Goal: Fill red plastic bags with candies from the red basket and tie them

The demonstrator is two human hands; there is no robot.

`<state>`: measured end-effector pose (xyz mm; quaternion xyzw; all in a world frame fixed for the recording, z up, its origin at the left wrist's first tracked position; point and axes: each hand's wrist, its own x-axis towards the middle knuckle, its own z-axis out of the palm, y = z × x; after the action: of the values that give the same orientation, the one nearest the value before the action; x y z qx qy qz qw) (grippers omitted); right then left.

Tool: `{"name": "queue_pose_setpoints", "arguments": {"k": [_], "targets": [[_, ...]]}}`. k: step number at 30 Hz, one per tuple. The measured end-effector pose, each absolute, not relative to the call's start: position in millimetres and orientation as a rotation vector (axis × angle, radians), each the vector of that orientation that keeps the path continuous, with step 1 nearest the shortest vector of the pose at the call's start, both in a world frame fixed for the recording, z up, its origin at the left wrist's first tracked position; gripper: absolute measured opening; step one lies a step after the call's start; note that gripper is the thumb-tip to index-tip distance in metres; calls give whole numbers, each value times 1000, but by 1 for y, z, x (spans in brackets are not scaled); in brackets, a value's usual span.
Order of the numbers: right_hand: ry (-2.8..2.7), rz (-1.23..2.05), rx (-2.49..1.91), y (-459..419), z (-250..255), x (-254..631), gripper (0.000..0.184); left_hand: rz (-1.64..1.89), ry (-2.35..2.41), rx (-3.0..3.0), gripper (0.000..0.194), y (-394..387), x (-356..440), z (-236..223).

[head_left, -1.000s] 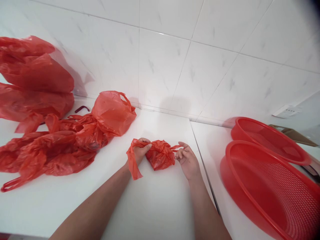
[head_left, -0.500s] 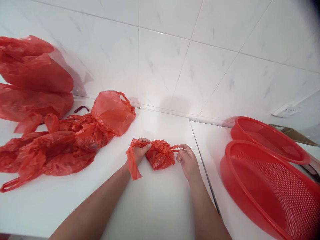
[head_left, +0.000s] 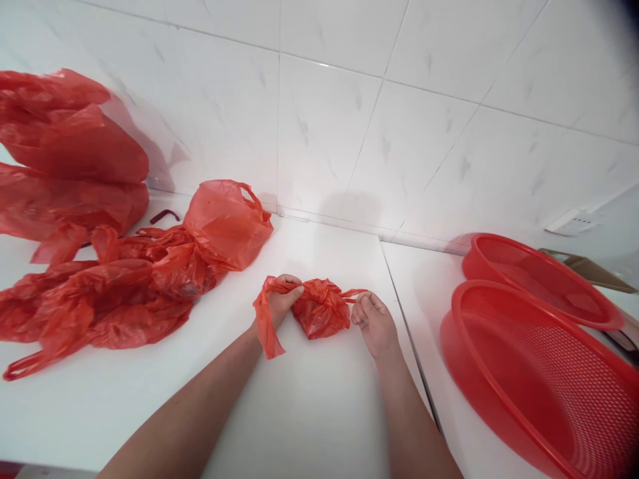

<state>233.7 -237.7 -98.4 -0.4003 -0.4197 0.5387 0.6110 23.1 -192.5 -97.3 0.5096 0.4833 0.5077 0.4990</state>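
A small crumpled red plastic bag [head_left: 322, 313] is stretched between my two hands over the white countertop [head_left: 309, 399]. My left hand [head_left: 282, 301] is closed round its gathered left end, thumb on top, and a loose flap hangs down beside the wrist. On the other side, my right hand [head_left: 373, 320] pinches a thin twisted strip of the same bag. The middle of the bag is bunched and looks knotted. Whether anything is inside it, I cannot tell.
Crumpled red plastic bags [head_left: 114, 293] lie on the left, with a puffed-up red bag [head_left: 227, 223] at their far end. Fuller red bags [head_left: 74, 153] stand behind. Two red mesh baskets [head_left: 504, 372] occupy the right side, beyond a countertop seam. A tiled wall [head_left: 324, 133] closes the back.
Hardly anything differs. Both hands keep their hold on the bag, and the whole view has shifted very slightly.
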Motion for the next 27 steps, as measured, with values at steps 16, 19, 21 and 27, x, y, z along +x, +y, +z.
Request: {"name": "queue_pose_setpoints", "arguments": {"k": [16,19,21,27], "targets": [[-973,1231,-930,-239,-94,232,42,1216,1159,1233,22,-191,22,-98],[-914,1244,-938,-239,-94,234,46,1210,1164,1234,23,-191,22,-99],[-875,1260,-925,-238,-95,235,46,1209,1164,1237,23,-191,21,-99],[-847,1292,-911,-236,-100,239,39,1217,1168,1253,20,-192,21,-98]]}}
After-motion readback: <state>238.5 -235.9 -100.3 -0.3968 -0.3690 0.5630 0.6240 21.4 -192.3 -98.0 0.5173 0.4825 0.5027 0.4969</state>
